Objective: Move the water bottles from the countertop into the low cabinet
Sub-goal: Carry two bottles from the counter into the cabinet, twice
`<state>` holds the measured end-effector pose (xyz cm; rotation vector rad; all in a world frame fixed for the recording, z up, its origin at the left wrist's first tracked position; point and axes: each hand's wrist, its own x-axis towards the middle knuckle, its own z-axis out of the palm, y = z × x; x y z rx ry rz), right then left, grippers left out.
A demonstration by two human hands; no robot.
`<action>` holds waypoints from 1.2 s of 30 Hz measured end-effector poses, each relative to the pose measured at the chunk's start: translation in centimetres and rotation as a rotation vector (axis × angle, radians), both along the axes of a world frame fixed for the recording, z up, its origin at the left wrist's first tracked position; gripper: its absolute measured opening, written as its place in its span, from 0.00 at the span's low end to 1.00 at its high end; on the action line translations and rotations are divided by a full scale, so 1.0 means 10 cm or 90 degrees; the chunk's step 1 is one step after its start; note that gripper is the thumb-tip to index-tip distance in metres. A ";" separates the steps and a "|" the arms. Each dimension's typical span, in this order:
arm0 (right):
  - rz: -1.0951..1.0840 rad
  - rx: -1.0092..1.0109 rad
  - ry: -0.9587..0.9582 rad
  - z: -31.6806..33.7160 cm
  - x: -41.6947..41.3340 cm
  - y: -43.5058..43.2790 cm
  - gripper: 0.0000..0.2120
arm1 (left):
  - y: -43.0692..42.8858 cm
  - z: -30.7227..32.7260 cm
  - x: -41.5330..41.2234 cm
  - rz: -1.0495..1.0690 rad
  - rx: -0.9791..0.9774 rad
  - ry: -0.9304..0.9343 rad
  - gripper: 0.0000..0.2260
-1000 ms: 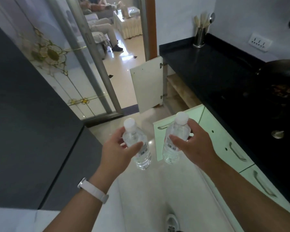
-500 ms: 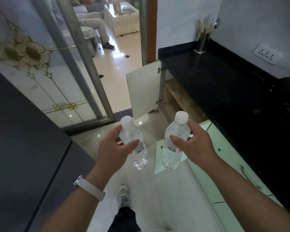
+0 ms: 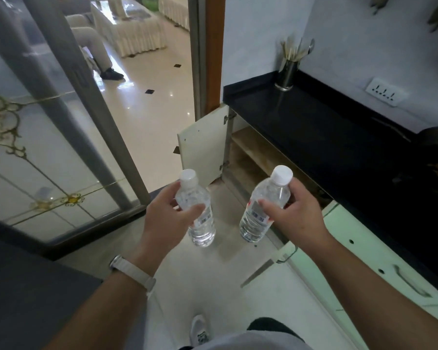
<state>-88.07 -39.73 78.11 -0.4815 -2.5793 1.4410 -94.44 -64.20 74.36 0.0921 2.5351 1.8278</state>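
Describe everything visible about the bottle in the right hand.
The bottle in the right hand is a small clear plastic water bottle with a white screw cap, still on, and a thin label showing a barcode and a bit of red. It looks full of clear liquid, and its lower body is ribbed. It tilts with the cap leaning right and away. The right hand wraps its upper half, thumb across the label, and nothing else touches it. It hangs above the floor, in front of the open low cabinet.

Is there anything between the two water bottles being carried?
No. In the head view, the left bottle and the right bottle are apart, with only bare pale floor showing through the gap.
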 end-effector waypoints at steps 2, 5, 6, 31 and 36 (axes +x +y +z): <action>-0.002 0.001 -0.014 0.03 -0.11 -0.09 0.19 | -0.06 -0.02 -0.15 -0.017 0.017 -0.011 0.24; -0.007 0.018 -0.023 0.05 -0.32 -0.16 0.19 | -0.12 -0.03 -0.37 -0.037 0.037 -0.022 0.24; -0.012 0.020 -0.023 0.04 -0.38 -0.17 0.18 | -0.12 -0.03 -0.45 -0.039 0.039 -0.025 0.23; -0.179 -0.064 -0.068 -0.77 -2.79 0.55 0.17 | 0.74 -0.48 -3.26 -0.158 -0.074 -0.113 0.20; -0.261 -0.072 -0.102 -0.77 -2.97 0.60 0.16 | 0.87 -0.53 -3.67 -0.236 -0.059 -0.147 0.20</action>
